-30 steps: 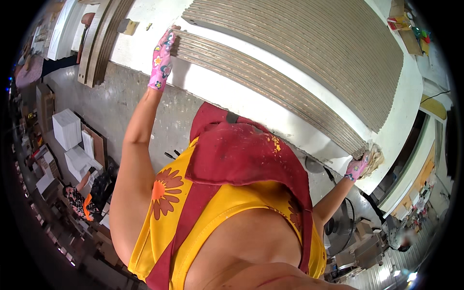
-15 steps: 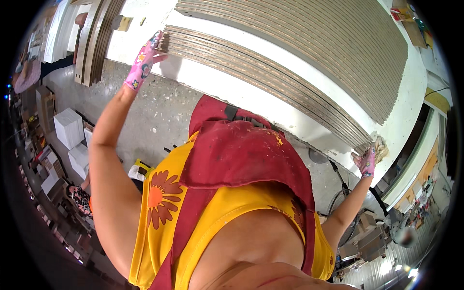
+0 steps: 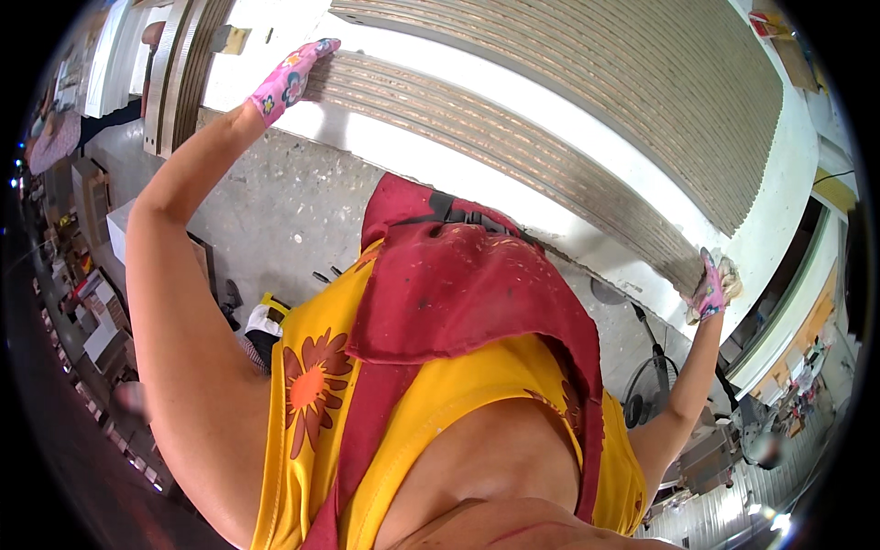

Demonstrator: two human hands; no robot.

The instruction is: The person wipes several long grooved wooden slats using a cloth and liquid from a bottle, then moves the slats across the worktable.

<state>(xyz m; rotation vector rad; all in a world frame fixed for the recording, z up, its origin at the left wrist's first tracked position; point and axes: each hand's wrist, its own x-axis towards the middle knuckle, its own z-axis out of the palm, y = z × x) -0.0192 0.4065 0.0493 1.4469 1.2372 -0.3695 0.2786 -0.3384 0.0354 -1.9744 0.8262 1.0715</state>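
Strip bundle (image 3: 513,151): laid slantwise along the near edge of the white table (image 3: 775,203); made up of long, narrow grey-brown lengths set side by side; between the two hands, with one at each end.
Left hand (image 3: 295,77): in a pink flowered glove; up against the left end of the strip bundle, with the arm bent outward at the elbow.
Left fingers: held narrow, close together and reaching over the end corner; with the thumb out of sight, cannot tell whether clasped round the end.
Right hand (image 3: 709,291): in a matching glove, at the right end of the strip bundle.
Right fingers: closed on a bunched beige cloth (image 3: 731,280); partly hidden in its folds, with the thumb pointing up.
Large stack (image 3: 596,92): farther across the table, of similar ribbed look, much broader; parted from the strip bundle by a strip of bare white.
Left of table: a pile of boards (image 3: 188,73), with a small grey-and-tan block (image 3: 229,39) just beside.
Clothing: red apron (image 3: 458,293), specked with pale bits, over a yellow top (image 3: 467,380).
Below, right: a black fan (image 3: 653,376) on the grey floor (image 3: 284,188).
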